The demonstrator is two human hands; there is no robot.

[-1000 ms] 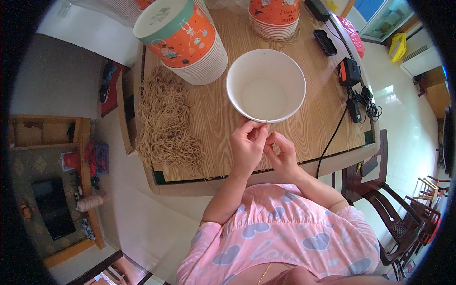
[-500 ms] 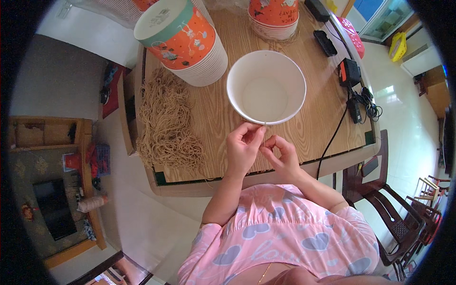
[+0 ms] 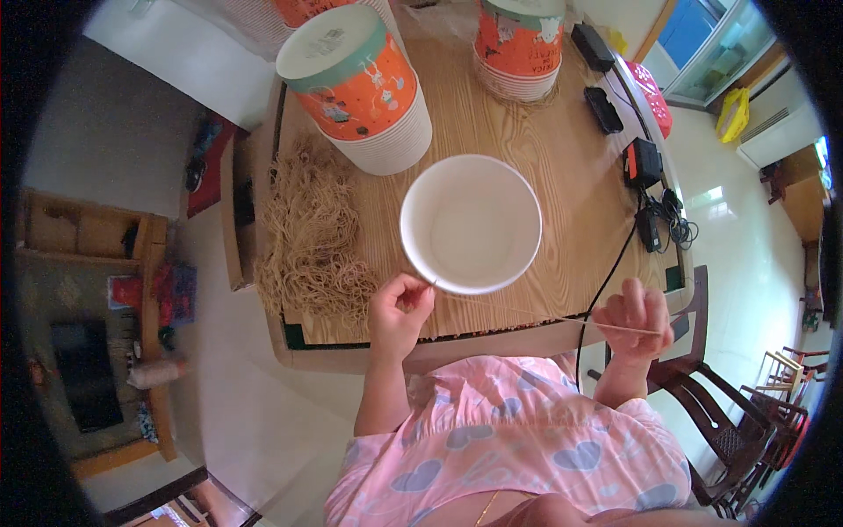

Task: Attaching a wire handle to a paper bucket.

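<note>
So the white round paper bucket (image 3: 471, 224) is on the wood-grain tabletop (image 3: 465, 105), mouth up, right in front of the person in the heart-print pink top (image 3: 509, 430). The left hand (image 3: 399, 321) has thumb and forefinger pinched together at the near-left edge of the bucket's rim. Can't tell if they've got the string between them too, or just the rim.

That thin tan string (image 3: 544, 316) runs in a pretty straight line from near that pinch over to the right hand (image 3: 634, 321), which is well off to the right by the table edge. Its fingers are curled in around the string, but it's kinda blurry, so I can't make out exactly which fingers grip it.

Left of the bucket there's a big messy heap of tan twine (image 3: 316, 237), with a tilted stack of orange, teal and white paper buckets (image 3: 364, 97) just behind. A second, similar stack (image 3: 520, 48) sits farther back. Over on the right: a black-and-red box (image 3: 643, 163) and a tangle of black cable (image 3: 678, 220).
</note>
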